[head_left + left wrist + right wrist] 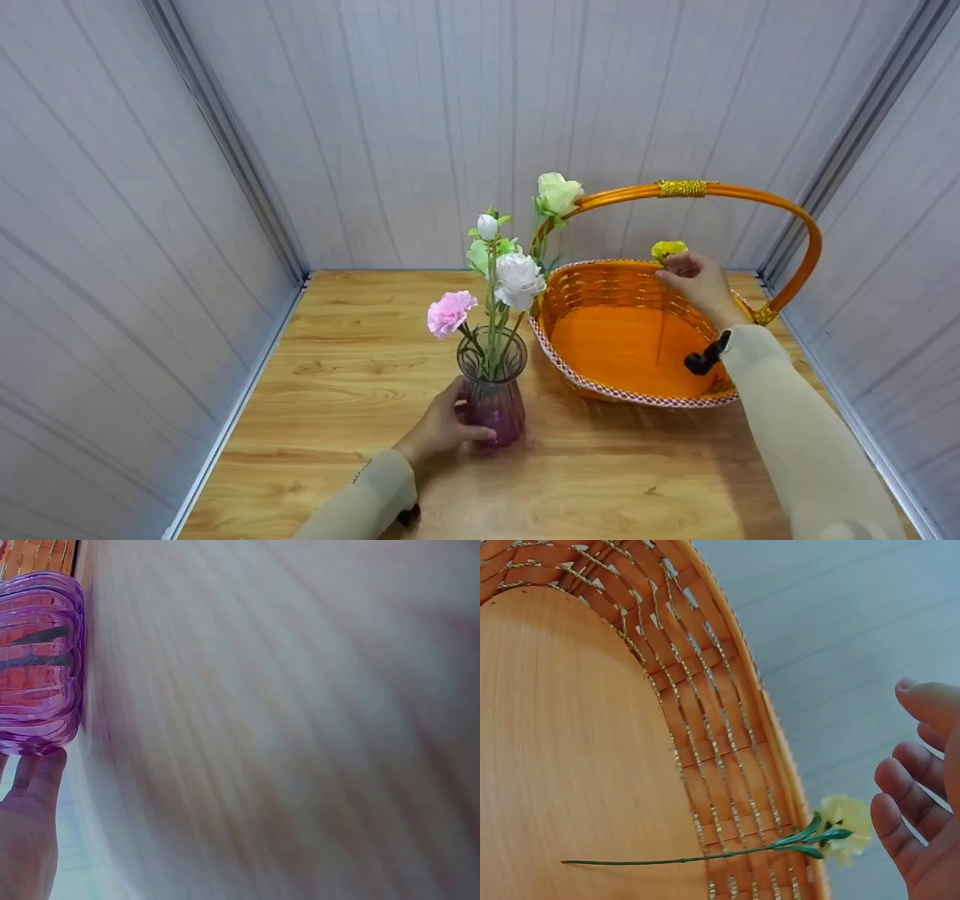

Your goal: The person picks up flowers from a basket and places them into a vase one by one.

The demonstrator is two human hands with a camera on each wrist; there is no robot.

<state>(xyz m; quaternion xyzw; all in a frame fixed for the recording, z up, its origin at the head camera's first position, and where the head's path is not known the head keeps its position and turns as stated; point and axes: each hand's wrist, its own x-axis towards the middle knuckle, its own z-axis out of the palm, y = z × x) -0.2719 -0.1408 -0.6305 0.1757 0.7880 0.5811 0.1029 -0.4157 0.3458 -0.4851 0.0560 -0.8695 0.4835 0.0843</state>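
Observation:
My left hand (442,424) grips the lower part of a purple glass vase (499,412), thumb in front and fingers at its left side. Inside the vase stand a pink carnation (451,313), a white flower (519,280), a white bud (487,226) and green blooms. A cream rose (559,195) rises behind them; its lower stem is partly hidden. Over the orange basket (607,390), my right hand (701,285) is beside a yellow flower (844,829). The right wrist view shows thumb and fingers apart, the bloom at the basket's rim and its stem reaching across the basket.
The basket's tall arched handle (814,247) stands over its back and right side. Pale panel walls (390,135) enclose the wooden table (337,360) at the back and both sides. The vase stands close to the basket's left rim.

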